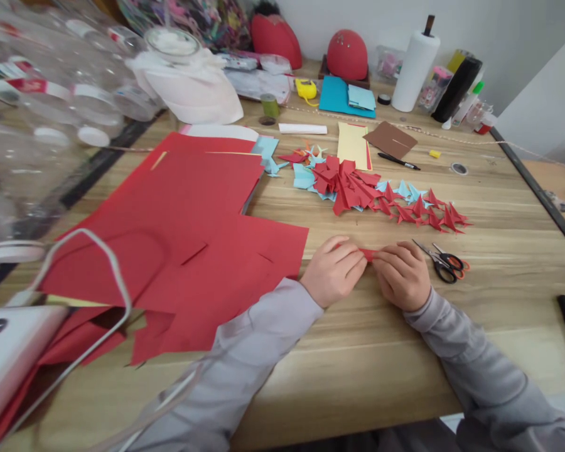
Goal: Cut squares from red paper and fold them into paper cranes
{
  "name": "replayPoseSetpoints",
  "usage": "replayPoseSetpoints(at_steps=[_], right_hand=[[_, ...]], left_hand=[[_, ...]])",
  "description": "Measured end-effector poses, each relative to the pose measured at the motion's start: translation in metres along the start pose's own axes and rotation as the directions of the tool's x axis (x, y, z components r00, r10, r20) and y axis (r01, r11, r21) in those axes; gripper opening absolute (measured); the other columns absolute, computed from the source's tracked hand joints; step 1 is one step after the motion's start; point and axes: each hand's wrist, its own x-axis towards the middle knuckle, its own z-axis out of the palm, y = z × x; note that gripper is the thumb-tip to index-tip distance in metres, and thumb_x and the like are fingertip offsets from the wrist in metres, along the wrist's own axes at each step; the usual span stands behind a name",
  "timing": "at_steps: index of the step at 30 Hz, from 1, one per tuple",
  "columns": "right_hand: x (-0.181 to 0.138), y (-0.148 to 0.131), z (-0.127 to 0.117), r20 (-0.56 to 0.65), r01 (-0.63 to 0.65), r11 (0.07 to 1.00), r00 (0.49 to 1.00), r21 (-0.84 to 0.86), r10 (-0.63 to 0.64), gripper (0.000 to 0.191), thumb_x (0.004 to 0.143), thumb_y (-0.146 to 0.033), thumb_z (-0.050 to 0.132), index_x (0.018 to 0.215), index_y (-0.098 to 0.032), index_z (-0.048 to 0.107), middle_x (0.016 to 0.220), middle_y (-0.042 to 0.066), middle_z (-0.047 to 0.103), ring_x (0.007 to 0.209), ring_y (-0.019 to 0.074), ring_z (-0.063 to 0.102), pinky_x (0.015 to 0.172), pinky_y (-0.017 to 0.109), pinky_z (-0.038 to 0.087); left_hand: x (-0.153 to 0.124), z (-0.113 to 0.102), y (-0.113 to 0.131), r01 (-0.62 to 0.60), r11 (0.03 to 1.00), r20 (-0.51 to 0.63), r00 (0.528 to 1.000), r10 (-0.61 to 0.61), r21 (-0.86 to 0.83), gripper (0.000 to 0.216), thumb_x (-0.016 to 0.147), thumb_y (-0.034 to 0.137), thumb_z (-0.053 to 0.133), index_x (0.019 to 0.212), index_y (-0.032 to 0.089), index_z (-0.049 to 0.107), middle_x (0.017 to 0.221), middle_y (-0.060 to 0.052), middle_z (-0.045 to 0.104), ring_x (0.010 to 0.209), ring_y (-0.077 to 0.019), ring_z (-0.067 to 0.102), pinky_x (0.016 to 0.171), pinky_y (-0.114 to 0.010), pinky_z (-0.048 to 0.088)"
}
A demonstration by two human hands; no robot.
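Note:
Between my two hands, low over the table, is a small piece of folded red paper [369,254]. My left hand [335,271] is closed on its left end, and my right hand [403,275] pinches the right end. Most of the paper hides behind my fingers. Just right of my right hand lie two pairs of scissors [445,262], one black-handled and one orange-handled. Beyond my hands is a pile of folded red paper pieces [343,185], and a row of red and light blue origami cranes [419,207] runs off to its right.
Large red paper sheets [183,207] cover the left side, with a white device [21,351] and its cable in front. Plastic bottles [51,94] crowd the far left. Behind lie a black pen [398,161], brown paper [392,139], a yellow tape measure [306,90] and a white roll [415,72].

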Motion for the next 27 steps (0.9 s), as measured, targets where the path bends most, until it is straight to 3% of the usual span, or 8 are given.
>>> replayPoseSetpoints(at_steps=[4,10,14,17,22,27], right_hand=[[-0.003,0.011,-0.002,-0.063,-0.082,0.995,0.995,-0.054,0.078,0.016,0.080,-0.009,0.058,0.087,-0.021,0.064,0.086,0.002,0.075,0.084,0.0176,0.065,0.088,0.038,0.042],[-0.005,0.018,-0.002,-0.161,-0.246,0.969,0.958,-0.033,0.237,0.015,0.082,-0.012,0.056,0.091,-0.021,0.064,0.086,0.006,0.073,0.085,0.0195,0.065,0.084,0.037,0.044],[-0.001,0.008,0.001,-0.038,-0.150,0.988,0.988,0.032,0.152,0.016,0.083,-0.015,0.058,0.098,-0.020,0.062,0.092,0.006,0.074,0.091,0.0199,0.065,0.089,0.038,0.044],[-0.001,0.006,0.002,-0.076,-0.109,0.994,0.991,0.013,0.110,0.015,0.082,-0.009,0.057,0.089,-0.022,0.062,0.085,0.002,0.074,0.083,0.0174,0.066,0.086,0.036,0.044],[-0.004,0.011,0.002,-0.162,-0.242,0.970,0.958,-0.008,0.238,0.013,0.084,-0.011,0.056,0.086,-0.021,0.062,0.082,0.004,0.073,0.081,0.0184,0.065,0.078,0.034,0.045],[-0.004,0.012,0.003,-0.194,-0.296,0.953,0.933,0.069,0.304,0.014,0.087,-0.011,0.052,0.087,-0.021,0.062,0.083,0.007,0.071,0.080,0.0190,0.064,0.074,0.033,0.048]], left_hand=[[-0.003,-0.001,-0.008,0.050,0.999,-0.060,0.997,-0.050,0.007,0.018,0.084,0.006,0.049,0.085,0.016,0.064,0.082,-0.005,0.073,0.081,-0.0171,0.063,0.084,-0.039,0.047],[-0.004,-0.003,-0.013,0.117,0.993,-0.036,0.993,-0.116,0.025,0.021,0.083,0.007,0.047,0.087,0.018,0.064,0.083,-0.005,0.073,0.080,-0.0180,0.064,0.082,-0.040,0.047],[-0.003,-0.001,-0.009,0.060,0.998,-0.037,0.997,-0.060,-0.004,0.018,0.083,0.008,0.049,0.086,0.018,0.064,0.084,-0.004,0.074,0.080,-0.0174,0.064,0.083,-0.038,0.048],[-0.002,0.000,-0.008,0.056,0.998,-0.070,0.996,-0.056,-0.003,0.014,0.081,0.009,0.054,0.085,0.018,0.063,0.082,-0.003,0.074,0.079,-0.0172,0.064,0.085,-0.039,0.047],[-0.003,-0.002,-0.012,0.192,0.981,-0.113,0.975,-0.189,0.010,0.017,0.078,0.007,0.054,0.087,0.019,0.062,0.082,-0.002,0.074,0.080,-0.0191,0.065,0.092,-0.045,0.042],[-0.008,-0.002,-0.019,0.334,0.941,-0.158,0.933,-0.322,0.053,0.016,0.078,0.007,0.052,0.082,0.020,0.062,0.077,-0.002,0.072,0.077,-0.0197,0.064,0.090,-0.045,0.041]])
